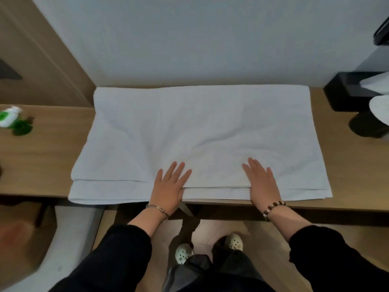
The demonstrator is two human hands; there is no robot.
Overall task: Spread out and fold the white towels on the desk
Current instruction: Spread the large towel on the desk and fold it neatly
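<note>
You pressed your flat left hand (pixel 170 186) and right hand (pixel 261 182) on the folded towel (pixel 200 127) at the table's (pixel 42 165) front edge, where its overhang could slip off.

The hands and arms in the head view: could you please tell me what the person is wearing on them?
Both arms wear black long sleeves, the left sleeve and right sleeve ending short of the wrists. The left hand has a thin silver-coloured bangle at its wrist; the right hand has a bracelet of brown and pale beads.
</note>
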